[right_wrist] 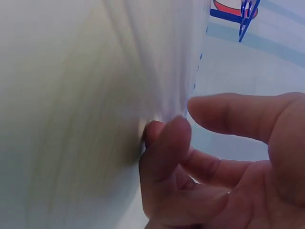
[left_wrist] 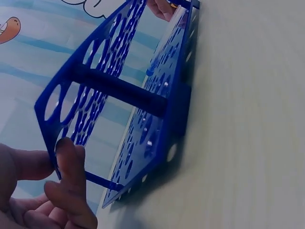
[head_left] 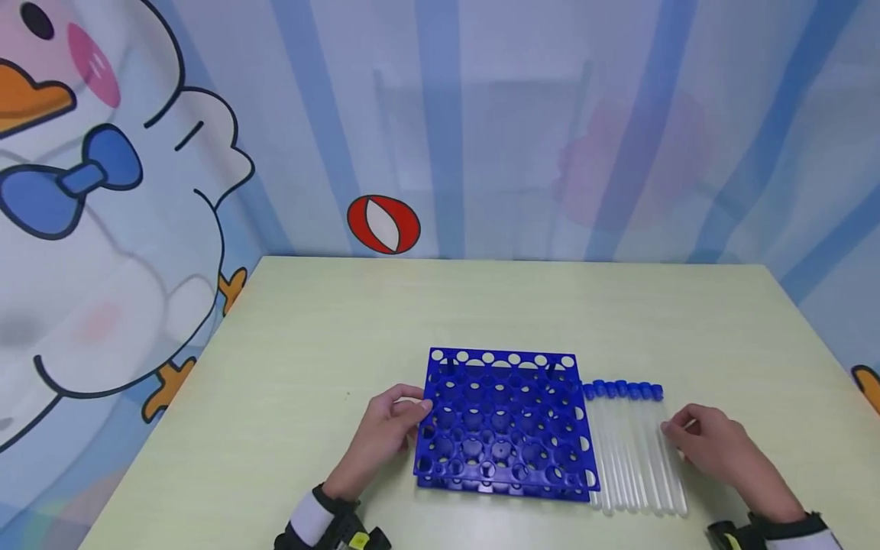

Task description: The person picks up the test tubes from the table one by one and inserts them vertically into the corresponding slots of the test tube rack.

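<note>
A blue two-tier test tube rack stands on the table, its top full of round holes. My left hand pinches the rack's left edge between thumb and fingers; the left wrist view shows that grip at the upper plate. To the right of the rack, several clear test tubes with blue caps lie side by side, caps away from me. My right hand has thumb and curled fingers around the outermost tube on the right. In the right wrist view, the fingertips partly hide that tube, which is blurred.
The pale wooden table reaches back to a blue striped wall covering with a cartoon duck at the left. The tubes lie close against the rack's right side.
</note>
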Demonstrator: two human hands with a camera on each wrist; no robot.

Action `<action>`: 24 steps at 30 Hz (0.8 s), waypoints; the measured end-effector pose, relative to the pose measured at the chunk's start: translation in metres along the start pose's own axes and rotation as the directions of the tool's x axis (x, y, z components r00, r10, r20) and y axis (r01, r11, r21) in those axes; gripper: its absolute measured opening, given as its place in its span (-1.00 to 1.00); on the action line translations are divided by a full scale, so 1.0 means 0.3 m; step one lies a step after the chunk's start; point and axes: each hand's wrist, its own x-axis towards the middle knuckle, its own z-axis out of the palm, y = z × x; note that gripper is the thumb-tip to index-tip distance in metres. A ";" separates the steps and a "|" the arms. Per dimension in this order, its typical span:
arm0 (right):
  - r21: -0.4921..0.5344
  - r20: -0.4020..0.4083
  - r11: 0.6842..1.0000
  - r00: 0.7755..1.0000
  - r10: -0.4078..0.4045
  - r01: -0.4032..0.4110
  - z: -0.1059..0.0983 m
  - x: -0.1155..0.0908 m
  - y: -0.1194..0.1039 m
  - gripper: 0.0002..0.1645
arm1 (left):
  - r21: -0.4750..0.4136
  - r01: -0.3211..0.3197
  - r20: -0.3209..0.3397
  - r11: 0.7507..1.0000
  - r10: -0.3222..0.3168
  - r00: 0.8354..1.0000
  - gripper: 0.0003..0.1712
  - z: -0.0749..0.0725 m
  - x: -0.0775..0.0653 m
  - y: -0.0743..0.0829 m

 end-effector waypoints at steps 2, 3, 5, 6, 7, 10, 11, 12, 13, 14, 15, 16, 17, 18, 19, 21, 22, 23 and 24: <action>-0.007 0.006 1.000 1.000 0.005 -0.005 0.002 0.002 0.004 -0.63 | -0.023 -0.001 -0.006 1.000 0.001 1.000 -0.62 0.002 -0.002 -0.005; -0.010 0.007 1.000 1.000 0.005 -0.005 0.004 0.003 0.005 -0.64 | -0.032 0.000 -0.009 0.999 0.000 1.000 -0.63 0.003 -0.003 -0.007; -0.022 0.003 1.000 1.000 0.007 -0.007 0.005 0.006 0.007 -0.64 | -0.060 0.000 -0.016 0.998 -0.001 1.000 -0.63 0.005 -0.002 -0.012; -0.029 0.001 1.000 1.000 0.009 -0.009 0.005 0.007 0.006 -0.63 | -0.076 0.001 -0.020 0.997 -0.003 1.000 -0.63 0.006 -0.002 -0.014; -0.041 -0.005 0.999 1.000 0.011 -0.012 0.004 0.008 0.005 -0.62 | -0.088 -0.001 -0.023 0.996 -0.001 1.000 -0.63 0.006 0.000 -0.017; -0.087 -0.019 0.995 0.999 0.043 -0.044 0.004 0.006 0.001 -0.60 | -0.128 -0.003 -0.024 0.992 0.000 1.000 -0.61 0.008 0.005 -0.025; -0.100 -0.021 0.993 0.998 0.057 -0.059 0.004 0.005 -0.001 -0.61 | -0.137 -0.002 -0.023 0.991 -0.001 1.000 -0.61 0.008 0.006 -0.028; -0.110 -0.024 0.991 0.997 0.071 -0.073 0.004 0.004 -0.003 -0.62 | -0.148 -0.001 -0.021 0.989 -0.002 1.000 -0.61 0.008 0.007 -0.030; -0.116 -0.025 0.989 0.996 0.087 -0.089 0.005 0.004 -0.005 -0.63 | -0.154 -0.002 -0.018 0.988 -0.001 1.000 -0.60 0.008 0.008 -0.032; -0.120 -0.023 0.987 0.994 0.104 -0.106 0.005 0.004 -0.008 -0.64 | -0.163 0.000 -0.017 0.987 -0.003 1.000 -0.60 0.008 0.009 -0.034; -0.123 -0.022 0.985 0.993 0.116 -0.118 0.005 0.005 -0.010 -0.64 | -0.168 -0.001 -0.016 0.986 -0.001 1.000 -0.60 0.008 0.009 -0.037; -0.126 -0.022 0.984 0.992 0.127 -0.129 0.003 0.006 -0.014 -0.65 | -0.172 -0.003 -0.015 0.985 0.000 1.000 -0.60 0.008 0.010 -0.039; -0.126 -0.023 0.983 0.991 0.132 -0.134 0.002 0.008 -0.015 -0.65 | -0.178 -0.004 -0.014 0.984 0.001 1.000 -0.60 0.007 0.010 -0.042; -0.124 -0.026 0.983 0.991 0.131 -0.133 0.001 0.009 -0.015 -0.64 | -0.185 -0.006 -0.015 0.983 0.003 1.000 -0.60 0.007 0.009 -0.044; -0.125 -0.028 0.984 0.991 0.128 -0.130 -0.003 0.009 -0.015 -0.63 | -0.191 -0.008 -0.015 0.982 0.005 1.000 -0.60 0.008 0.009 -0.045; -0.117 -0.039 0.986 0.993 0.114 -0.117 -0.013 0.002 -0.017 -0.61 | -0.203 -0.011 -0.014 0.979 0.009 1.000 -0.60 0.008 0.010 -0.048; -0.111 -0.047 0.988 0.993 0.106 -0.111 -0.019 -0.003 -0.019 -0.60 | -0.210 -0.013 -0.014 0.978 0.011 1.000 -0.61 0.009 0.009 -0.048; -0.104 -0.058 0.989 0.994 0.095 -0.100 -0.027 -0.011 -0.024 -0.59 | -0.219 -0.016 -0.015 0.976 0.013 1.000 -0.61 0.010 0.009 -0.048; -0.097 -0.069 0.991 0.994 0.082 -0.089 -0.036 -0.019 -0.031 -0.57 | -0.224 -0.020 -0.017 0.974 0.016 1.000 -0.61 0.011 0.009 -0.048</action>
